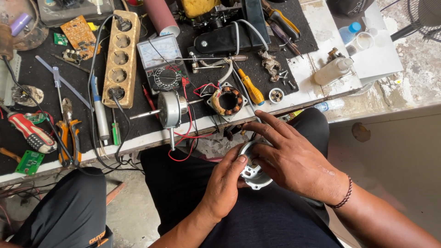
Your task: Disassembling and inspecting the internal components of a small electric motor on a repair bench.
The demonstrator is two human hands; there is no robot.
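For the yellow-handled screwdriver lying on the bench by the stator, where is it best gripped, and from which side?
Probably the yellow handle, taken from above: it is the thick part, lying flat on the black mat. Its thin shaft points away toward the meter. The stator lies close on its left, so the right side looks freer.
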